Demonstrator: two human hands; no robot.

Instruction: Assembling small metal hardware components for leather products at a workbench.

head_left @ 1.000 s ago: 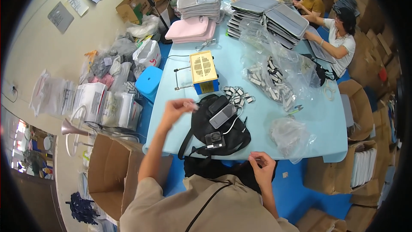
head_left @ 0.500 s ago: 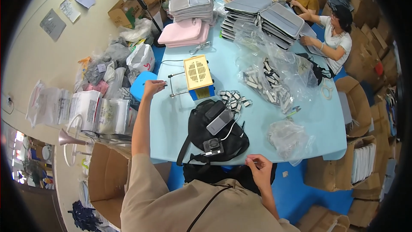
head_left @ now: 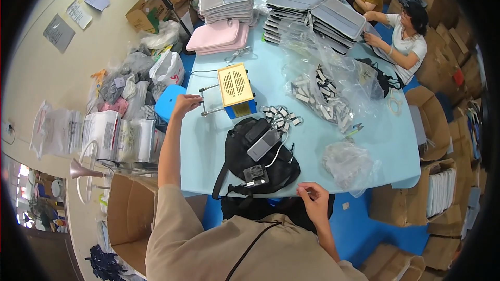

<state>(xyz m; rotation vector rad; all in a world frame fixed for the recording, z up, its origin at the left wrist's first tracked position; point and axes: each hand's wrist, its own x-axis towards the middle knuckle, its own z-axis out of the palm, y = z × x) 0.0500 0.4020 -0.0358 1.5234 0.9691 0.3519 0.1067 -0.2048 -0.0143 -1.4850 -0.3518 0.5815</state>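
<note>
Reaching forward, left grip (head_left: 184, 105) by metal frame (head_left: 212, 111)

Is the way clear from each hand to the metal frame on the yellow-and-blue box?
Nothing visible stands between the left hand and the metal frame: it is at the frame's outer end, contact unclear. For the right hand, the black bag, with a grey power bank on it, lies across the straight path.

The left hand (head_left: 186, 104) is at the metal rod frame (head_left: 212, 111) of a yellow-and-blue box (head_left: 235, 86); the right hand (head_left: 314, 200) curls beside the pale-blue table (head_left: 307, 161). A grey power bank (head_left: 263, 145) lies on a black bag (head_left: 236, 151).
</note>
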